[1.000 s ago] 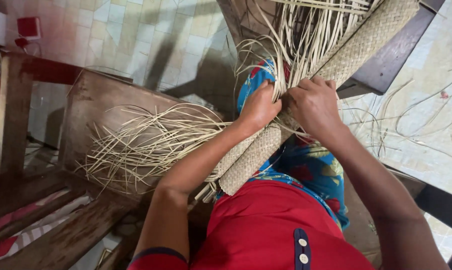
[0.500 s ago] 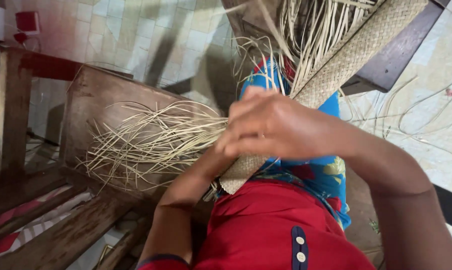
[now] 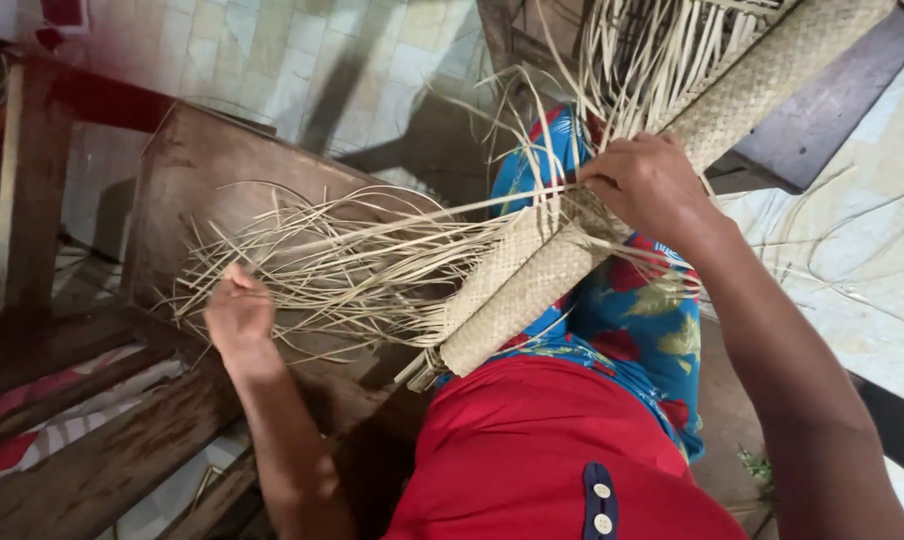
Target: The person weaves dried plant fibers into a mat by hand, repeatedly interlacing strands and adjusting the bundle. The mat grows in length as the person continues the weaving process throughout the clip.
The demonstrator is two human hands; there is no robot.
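Lying across the lap, running diagonally from lower centre up to the upper right: a rolled woven mat (image 3: 532,290), loose straw strands (image 3: 342,265) fanning leftward over a wooden bench (image 3: 202,170). Clamping the roll near its middle: the right hand (image 3: 652,185), fingers curled closed. Pinching strand tips well left of the roll: the left hand (image 3: 237,315), nearer the free ends, bare bench beyond.
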